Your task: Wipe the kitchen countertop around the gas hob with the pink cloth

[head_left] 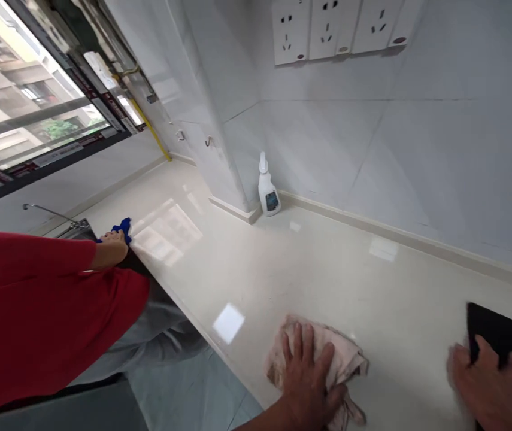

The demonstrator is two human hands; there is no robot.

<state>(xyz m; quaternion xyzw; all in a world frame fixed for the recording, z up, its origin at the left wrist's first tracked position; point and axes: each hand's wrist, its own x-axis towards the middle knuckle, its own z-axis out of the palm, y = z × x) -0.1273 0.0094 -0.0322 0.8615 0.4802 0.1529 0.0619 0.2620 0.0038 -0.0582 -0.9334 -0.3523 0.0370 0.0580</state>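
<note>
My left hand (305, 383) lies flat on a crumpled pale pink cloth (343, 356), fingers spread, pressing it against the white countertop (202, 257). Brownish stains show at the cloth's left edge. To the right, my right hand (500, 380) is at the left edge of a flat black panel (507, 332). Its fingers are bent over the panel and partly blurred. The panel runs out of the frame, so its kind does not show.
A white spray bottle (268, 190) stands against the wall by the pillar. At left, a person in a red shirt (53, 323) holds a blue cloth (124, 227) on the counter near a tap (53, 214). Sockets (327, 30) are on the wall above.
</note>
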